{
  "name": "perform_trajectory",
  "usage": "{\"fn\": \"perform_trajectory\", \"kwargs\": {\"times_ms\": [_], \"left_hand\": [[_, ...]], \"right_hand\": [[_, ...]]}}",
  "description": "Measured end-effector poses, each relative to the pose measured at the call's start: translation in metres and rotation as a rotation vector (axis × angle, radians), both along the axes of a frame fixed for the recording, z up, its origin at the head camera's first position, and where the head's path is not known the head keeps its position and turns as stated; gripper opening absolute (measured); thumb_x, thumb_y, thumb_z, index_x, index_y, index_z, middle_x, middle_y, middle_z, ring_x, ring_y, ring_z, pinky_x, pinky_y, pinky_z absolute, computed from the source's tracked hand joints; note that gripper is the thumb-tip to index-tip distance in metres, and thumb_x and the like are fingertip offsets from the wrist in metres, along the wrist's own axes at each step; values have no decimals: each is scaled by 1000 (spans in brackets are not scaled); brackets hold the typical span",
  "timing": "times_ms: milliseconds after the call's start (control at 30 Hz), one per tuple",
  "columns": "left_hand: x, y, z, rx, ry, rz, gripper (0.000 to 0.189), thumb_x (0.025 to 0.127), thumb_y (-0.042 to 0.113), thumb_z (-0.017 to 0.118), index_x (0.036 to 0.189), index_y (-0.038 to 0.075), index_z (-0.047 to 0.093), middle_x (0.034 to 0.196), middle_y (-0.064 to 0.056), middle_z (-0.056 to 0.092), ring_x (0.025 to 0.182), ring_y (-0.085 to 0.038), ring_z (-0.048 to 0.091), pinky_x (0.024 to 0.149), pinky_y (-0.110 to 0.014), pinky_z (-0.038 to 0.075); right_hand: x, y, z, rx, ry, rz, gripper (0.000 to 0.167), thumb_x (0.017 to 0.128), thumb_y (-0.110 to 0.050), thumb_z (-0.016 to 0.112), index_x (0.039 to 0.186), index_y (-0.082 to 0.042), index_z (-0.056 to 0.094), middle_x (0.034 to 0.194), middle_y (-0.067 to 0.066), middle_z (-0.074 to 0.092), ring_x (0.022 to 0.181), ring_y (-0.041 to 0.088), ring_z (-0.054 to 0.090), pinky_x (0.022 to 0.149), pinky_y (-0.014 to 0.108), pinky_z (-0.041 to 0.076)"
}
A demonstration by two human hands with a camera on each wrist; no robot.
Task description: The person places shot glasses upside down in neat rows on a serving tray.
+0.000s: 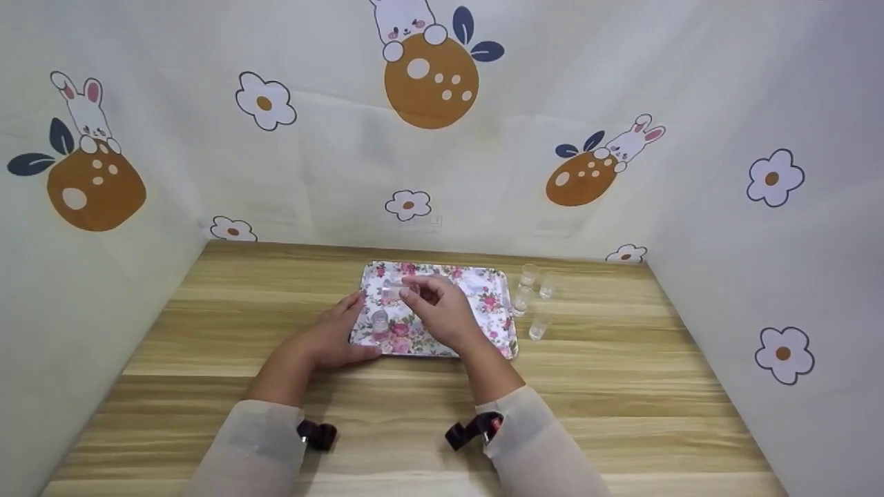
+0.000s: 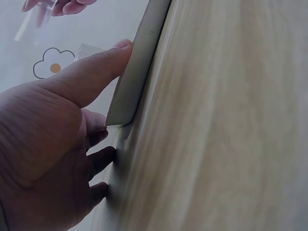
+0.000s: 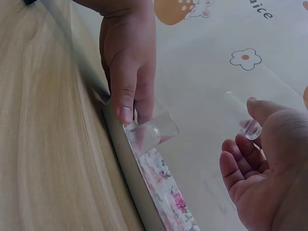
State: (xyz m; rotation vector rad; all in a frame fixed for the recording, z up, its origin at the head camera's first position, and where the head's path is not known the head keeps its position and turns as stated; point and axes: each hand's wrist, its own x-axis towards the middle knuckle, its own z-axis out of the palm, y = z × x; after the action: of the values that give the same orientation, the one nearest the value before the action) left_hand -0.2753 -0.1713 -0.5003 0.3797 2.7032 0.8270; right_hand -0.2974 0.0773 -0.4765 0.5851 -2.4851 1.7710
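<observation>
A rectangular tray with a pink-flower pattern lies on the table. My left hand holds its near left corner, thumb along the front rim and fingers at the left side. Above the tray, my right hand pinches a clear shot glass near its base between thumb and fingers. This glass is tilted, its mouth pointing away from the palm, as the right wrist view shows. Another clear glass stands on the tray near the left hand; the right wrist view shows that glass close to the rim.
Several more clear glasses stand on the wooden table, just beyond the tray's right edge. A patterned cloth wall with rabbits, oranges and flowers closes off the back and both sides.
</observation>
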Motion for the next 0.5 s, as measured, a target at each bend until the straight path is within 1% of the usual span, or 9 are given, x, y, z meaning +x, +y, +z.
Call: {"fn": "perform_trajectory", "kwargs": {"times_ms": [67, 167, 267, 400, 500], "left_hand": [[0, 0, 0, -1, 0, 1, 116, 92, 60, 77, 172, 7, 13, 183, -12, 5, 166, -49, 12, 134, -67, 18], [1, 1, 1, 3, 14, 0, 116, 91, 59, 78, 172, 5, 14, 183, -13, 7, 165, -50, 14, 134, -67, 20], [1, 2, 1, 12, 14, 3, 117, 91, 57, 80, 172, 5, 14, 183, -14, 8, 165, -51, 14, 133, -68, 20], [2, 2, 1, 22, 1, 11, 117, 91, 56, 80, 172, 7, 12, 183, -14, 7, 165, -51, 13, 133, -68, 19], [2, 2, -1, 26, -4, 12, 117, 91, 57, 80, 173, 8, 12, 183, -13, 6, 166, -50, 11, 134, -68, 18]], "right_hand": [[0, 1, -1, -1, 7, -14, 34, 99, -31, 78, 127, -12, 78, 101, 2, 67, 89, 12, 60, 76, 21, 54], [-2, 1, -4, -5, 7, -34, 35, 96, -25, 82, 128, -11, 77, 107, 5, 69, 93, 11, 63, 81, 20, 57], [-3, 2, -6, -6, -2, -43, 40, 93, -18, 84, 130, -8, 75, 115, 9, 71, 98, 15, 67, 85, 21, 59], [-5, 2, -11, 29, -20, -26, 43, 91, -13, 84, 132, -6, 74, 122, 10, 75, 104, 21, 69, 88, 23, 59], [-5, 2, -16, 83, -43, 4, 44, 90, -12, 83, 132, -6, 74, 124, 10, 75, 105, 21, 71, 88, 23, 61]]}}
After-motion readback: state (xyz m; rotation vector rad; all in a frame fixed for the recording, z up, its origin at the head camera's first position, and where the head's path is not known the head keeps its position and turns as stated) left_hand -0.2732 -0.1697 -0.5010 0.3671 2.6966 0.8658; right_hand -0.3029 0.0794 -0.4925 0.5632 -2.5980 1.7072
